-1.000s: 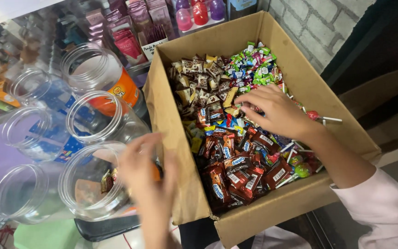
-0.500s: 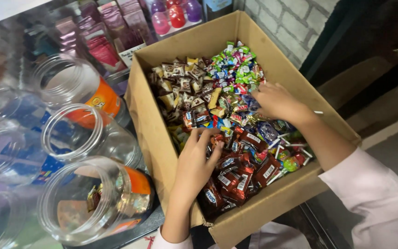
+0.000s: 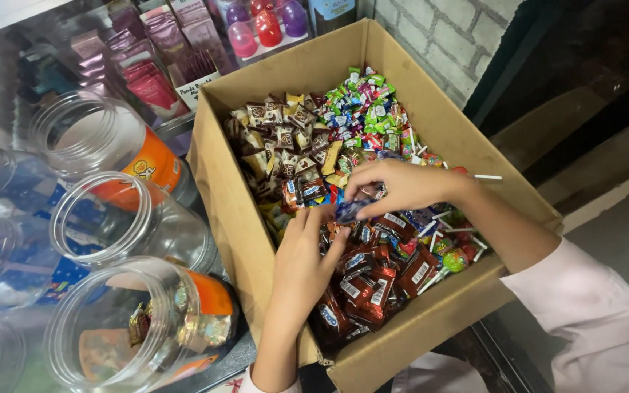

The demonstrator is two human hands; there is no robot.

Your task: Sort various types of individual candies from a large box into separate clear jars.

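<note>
Cardboard box (image 3: 431, 124) full of candy, right hand (image 3: 402, 185) pinching blue candy (image 3: 347, 211), left hand (image 3: 303, 266) flat, holding nothing

One open brown cardboard box (image 3: 242, 218) held wrapped sweets too many to count, sorted into brown, green, blue and red patches, with several white-stick lollipops (image 3: 454, 256) at one side. Six clear wide-mouthed plastic jars (image 3: 129, 218) stood beside it, at least two with orange labels. Two bare hands (image 3: 303, 262) reached in.
</note>
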